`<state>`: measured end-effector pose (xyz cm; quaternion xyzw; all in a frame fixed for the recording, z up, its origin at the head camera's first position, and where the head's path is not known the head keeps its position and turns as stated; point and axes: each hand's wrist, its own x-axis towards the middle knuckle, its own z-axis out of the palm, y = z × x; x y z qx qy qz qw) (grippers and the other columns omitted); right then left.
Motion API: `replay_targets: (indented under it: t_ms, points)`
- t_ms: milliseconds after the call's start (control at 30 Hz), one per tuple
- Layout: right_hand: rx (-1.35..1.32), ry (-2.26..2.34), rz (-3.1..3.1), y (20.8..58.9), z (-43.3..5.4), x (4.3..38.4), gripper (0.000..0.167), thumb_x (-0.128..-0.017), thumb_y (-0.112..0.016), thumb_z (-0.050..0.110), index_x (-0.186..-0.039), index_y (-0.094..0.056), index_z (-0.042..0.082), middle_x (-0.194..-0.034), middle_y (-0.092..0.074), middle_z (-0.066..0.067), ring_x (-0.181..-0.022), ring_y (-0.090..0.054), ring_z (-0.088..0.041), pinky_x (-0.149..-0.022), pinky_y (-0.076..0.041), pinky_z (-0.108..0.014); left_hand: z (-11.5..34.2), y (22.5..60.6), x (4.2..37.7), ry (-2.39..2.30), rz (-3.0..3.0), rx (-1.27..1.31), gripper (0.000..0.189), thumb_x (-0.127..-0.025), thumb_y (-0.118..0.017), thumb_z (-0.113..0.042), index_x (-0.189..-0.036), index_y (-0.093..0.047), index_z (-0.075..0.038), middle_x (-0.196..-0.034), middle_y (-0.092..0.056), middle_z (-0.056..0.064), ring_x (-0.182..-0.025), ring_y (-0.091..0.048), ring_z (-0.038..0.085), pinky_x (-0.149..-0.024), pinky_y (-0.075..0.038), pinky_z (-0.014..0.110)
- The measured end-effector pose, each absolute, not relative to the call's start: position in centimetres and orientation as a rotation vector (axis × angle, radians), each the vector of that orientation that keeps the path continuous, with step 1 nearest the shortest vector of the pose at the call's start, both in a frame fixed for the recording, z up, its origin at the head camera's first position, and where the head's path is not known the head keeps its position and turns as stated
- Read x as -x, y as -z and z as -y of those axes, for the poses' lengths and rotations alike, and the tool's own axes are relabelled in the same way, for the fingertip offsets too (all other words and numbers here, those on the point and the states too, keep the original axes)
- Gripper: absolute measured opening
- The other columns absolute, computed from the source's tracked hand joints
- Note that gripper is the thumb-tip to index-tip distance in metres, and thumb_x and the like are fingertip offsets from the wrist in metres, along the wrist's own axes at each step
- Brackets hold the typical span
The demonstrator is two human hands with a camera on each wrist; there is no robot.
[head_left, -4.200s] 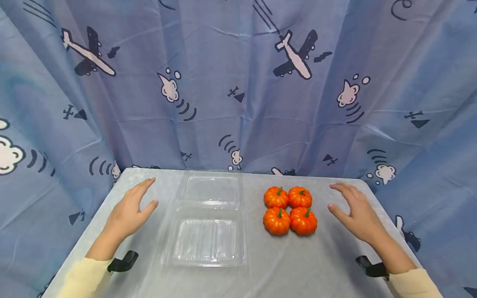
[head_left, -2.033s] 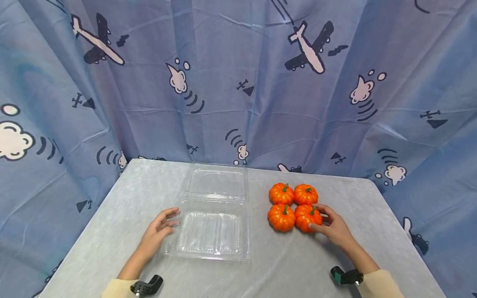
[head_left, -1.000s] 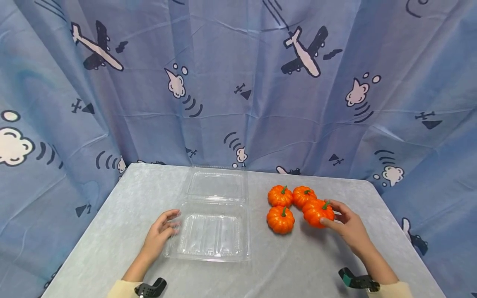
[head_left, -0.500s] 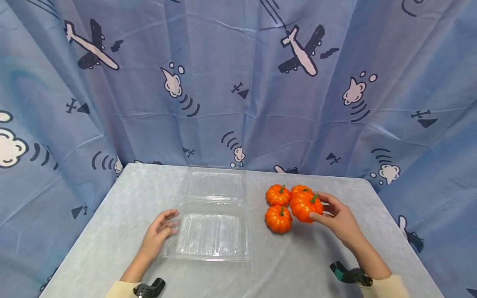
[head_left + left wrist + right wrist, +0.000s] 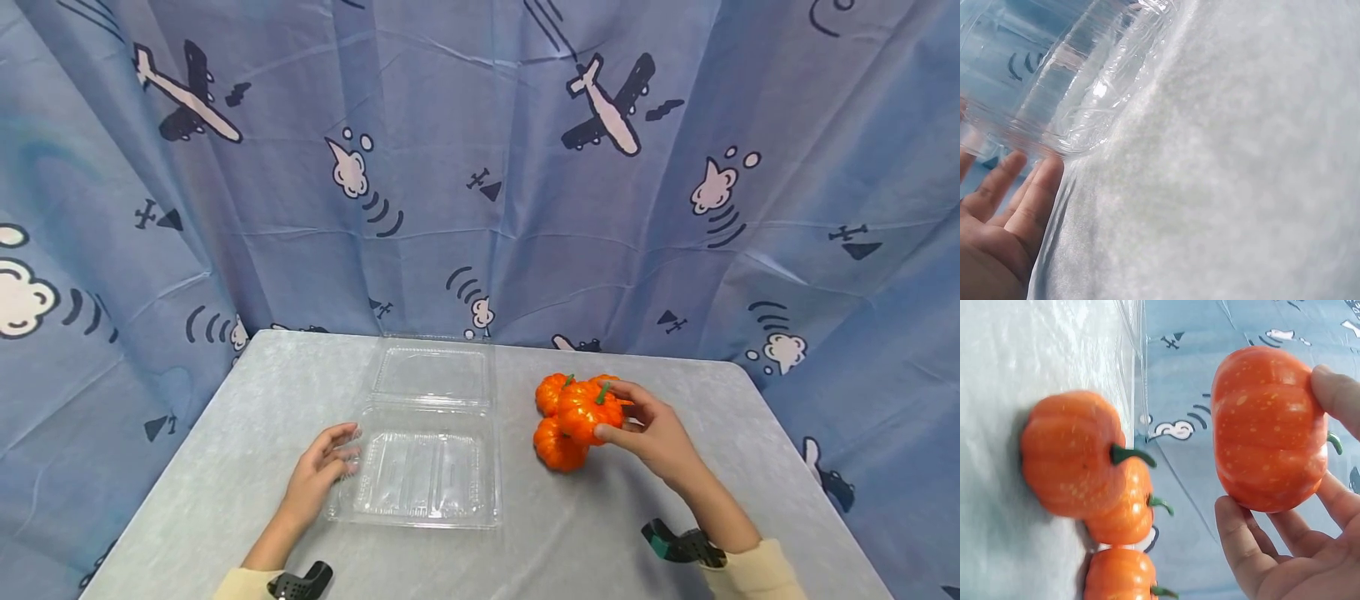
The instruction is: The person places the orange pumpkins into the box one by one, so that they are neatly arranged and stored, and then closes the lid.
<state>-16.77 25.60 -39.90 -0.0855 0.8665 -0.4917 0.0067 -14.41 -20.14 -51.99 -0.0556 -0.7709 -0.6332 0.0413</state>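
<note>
My right hand grips a small orange pumpkin with a green stem, thumb on one side and fingers on the other. The right wrist view shows that pumpkin raised off the table. Three similar pumpkins stand below it: one front left, one back left, and one back right, mostly hidden by the held one and the hand. My left hand rests with loosely bent fingers at the left rim of a clear plastic clamshell container. In the left wrist view its fingertips meet the container's edge.
The container's lid lies folded back toward the table's far edge. A pale cloth covers the table. Behind hangs a blue curtain printed with airplanes. Each wrist wears a black strap device.
My right hand has reached the pumpkins, lifted the front right one, and carried it left over the others. My left hand has moved in from the left to the container's rim.
</note>
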Motion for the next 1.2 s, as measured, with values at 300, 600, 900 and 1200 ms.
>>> replay_targets:
  t_ms: [300,600,900,1200]
  points:
    - [0.348,1.519,-2.667,40.5,-23.4,17.4,0.061,-0.079,-0.078,0.022,-0.134,-0.053,0.012,-0.135,-0.052,-0.017,-0.107,-0.059,-0.031,-0.082,-0.052,-0.018,20.1,51.9,14.5,1.950,2.358,0.168,0.052,-0.083,-0.049,0.008,-0.134,-0.048,0.001,-0.135,-0.052,0.026,-0.111,-0.061,0.029,-0.082,-0.054,0.022]
    - [0.416,1.568,-2.559,41.0,-20.7,17.6,0.059,-0.079,-0.078,0.019,-0.132,-0.054,0.013,-0.136,-0.051,-0.018,-0.104,-0.060,-0.028,-0.086,-0.054,-0.030,20.1,51.9,14.5,1.952,2.374,0.142,0.051,-0.083,-0.048,0.009,-0.134,-0.047,0.002,-0.135,-0.051,0.026,-0.112,-0.060,0.034,-0.083,-0.054,0.023]
    - [0.500,1.584,-2.525,41.5,-17.5,18.0,0.058,-0.077,-0.079,0.018,-0.131,-0.057,0.015,-0.131,-0.056,-0.013,-0.107,-0.060,-0.028,-0.091,-0.053,-0.035,20.2,51.9,14.6,1.975,2.348,0.174,0.052,-0.083,-0.047,0.011,-0.134,-0.046,0.004,-0.135,-0.051,0.028,-0.111,-0.061,0.028,-0.083,-0.055,0.023]
    - [0.502,1.643,-2.424,41.8,-14.2,18.2,0.058,-0.076,-0.080,0.018,-0.129,-0.058,0.016,-0.130,-0.057,-0.011,-0.104,-0.059,-0.030,-0.086,-0.055,-0.033,20.2,51.8,14.6,1.984,2.357,0.153,0.052,-0.083,-0.047,0.010,-0.134,-0.045,0.004,-0.136,-0.050,0.029,-0.112,-0.061,0.027,-0.083,-0.054,0.021]
